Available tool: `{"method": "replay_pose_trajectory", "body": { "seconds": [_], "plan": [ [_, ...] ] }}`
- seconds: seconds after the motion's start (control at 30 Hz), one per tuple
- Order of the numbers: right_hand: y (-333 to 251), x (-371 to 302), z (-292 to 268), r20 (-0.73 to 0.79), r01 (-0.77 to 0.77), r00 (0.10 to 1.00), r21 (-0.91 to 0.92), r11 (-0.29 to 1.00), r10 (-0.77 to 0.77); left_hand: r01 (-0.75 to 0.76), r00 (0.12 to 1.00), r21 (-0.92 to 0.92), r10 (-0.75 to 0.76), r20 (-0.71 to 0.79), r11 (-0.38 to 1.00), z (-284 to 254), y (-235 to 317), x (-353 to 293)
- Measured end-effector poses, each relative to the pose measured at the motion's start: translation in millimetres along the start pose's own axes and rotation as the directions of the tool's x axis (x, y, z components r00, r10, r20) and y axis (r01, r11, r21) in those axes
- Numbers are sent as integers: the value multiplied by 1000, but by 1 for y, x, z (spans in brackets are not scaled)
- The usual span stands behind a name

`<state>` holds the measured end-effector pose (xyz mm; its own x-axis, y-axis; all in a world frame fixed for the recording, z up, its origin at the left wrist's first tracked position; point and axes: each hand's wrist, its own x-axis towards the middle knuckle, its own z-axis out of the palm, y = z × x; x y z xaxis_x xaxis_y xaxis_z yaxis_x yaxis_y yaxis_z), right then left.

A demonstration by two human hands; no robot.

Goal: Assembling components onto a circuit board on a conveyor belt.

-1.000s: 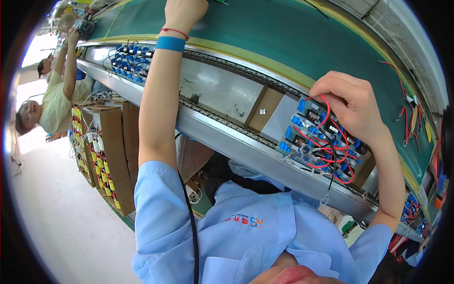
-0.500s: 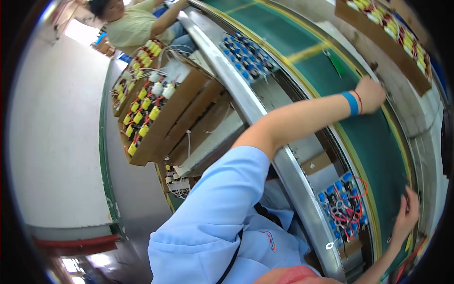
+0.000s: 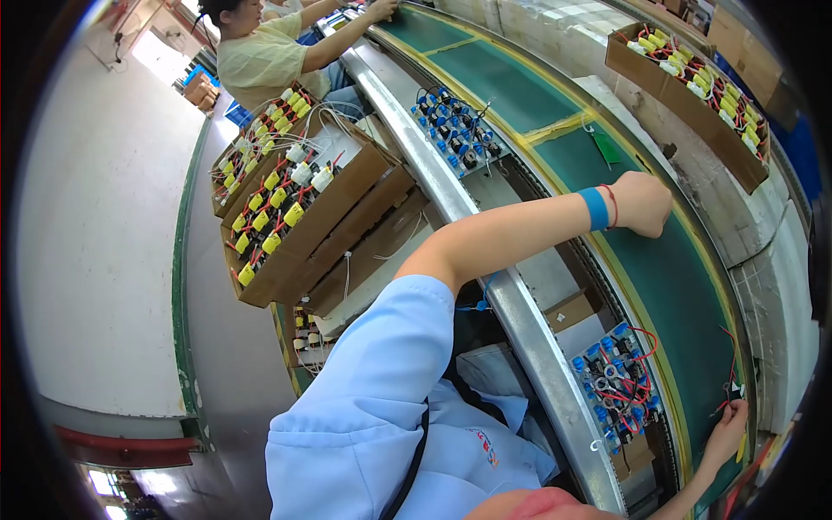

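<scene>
Over the green belt (image 3: 646, 273), your left hand (image 3: 643, 204) curls, contents hidden; your right hand (image 3: 728, 429), grip unclear, meets red wires (image 3: 734, 355).

Boards (image 3: 614, 386) — between rail (image 3: 548, 373) and belt (image 3: 672, 286)

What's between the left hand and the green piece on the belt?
Only bare green belt shows between the left hand and the green piece, in the head view.
</scene>
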<state>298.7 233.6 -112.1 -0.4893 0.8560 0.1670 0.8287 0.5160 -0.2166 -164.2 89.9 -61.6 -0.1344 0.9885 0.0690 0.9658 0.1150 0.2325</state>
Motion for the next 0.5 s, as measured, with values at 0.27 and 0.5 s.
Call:
{"method": "replay_pose_trajectory", "body": {
  "seconds": [0.27,0.5],
  "plan": [
    [-18,-10,-18,124,-101,984,-193,976,126,-92,906,-430,-104,-410,898,0,-3,-2],
    [28,-9,-26,-36,4,999,-86,996,-7,-213,869,-654,-165,-466,725,21,-2,13]
  ]
}}
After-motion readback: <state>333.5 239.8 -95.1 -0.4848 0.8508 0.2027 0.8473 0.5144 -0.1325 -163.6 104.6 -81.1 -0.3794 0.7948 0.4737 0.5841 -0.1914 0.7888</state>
